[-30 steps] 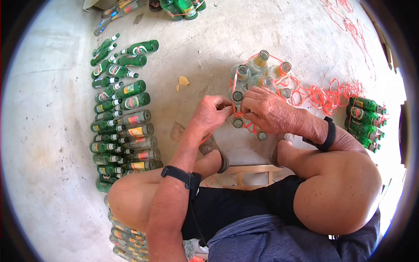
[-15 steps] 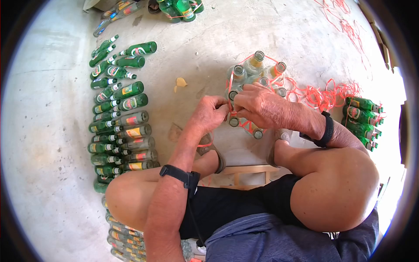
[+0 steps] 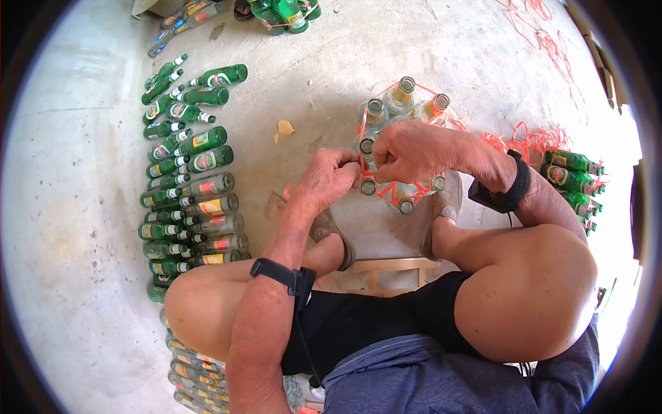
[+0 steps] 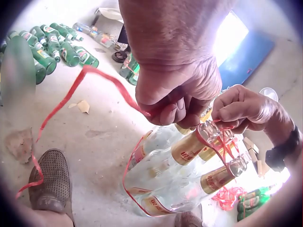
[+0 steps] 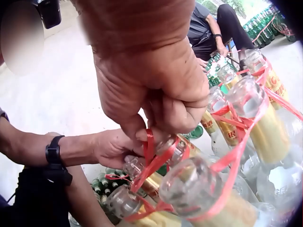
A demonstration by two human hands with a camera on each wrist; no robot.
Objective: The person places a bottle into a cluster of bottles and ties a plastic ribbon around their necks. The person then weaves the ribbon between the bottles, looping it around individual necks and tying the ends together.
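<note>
A bundle of upright clear glass bottles (image 3: pixel 398 103) with gold neck labels stands on the floor between the person's feet. Red plastic strap (image 5: pixel 232 170) winds round and between the bottle necks. At the bundle's near left side, the left hand (image 3: pixel 329 178) pinches the strap, and a loose tail of red strap (image 4: pixel 71 90) trails from its fingers toward a shoe. The right hand (image 3: pixel 420 150) is over the necks with curled fingers, pinching a piece of strap beside the left hand. It hides the middle bottles in the head view.
Green and clear bottles (image 3: pixel 207 141) lie in a long row on the left. Tangled red strap (image 3: pixel 531 145) lies to the right, beside tied green bottles (image 3: pixel 569 179). More green bottles (image 3: pixel 286 15) stand at the back. Another person (image 5: pixel 213 33) sits nearby in the right wrist view.
The right hand has turned at the wrist and shifted slightly forward, now covering more of the middle necks. The left hand stays almost where it was, still pinching the strap.
</note>
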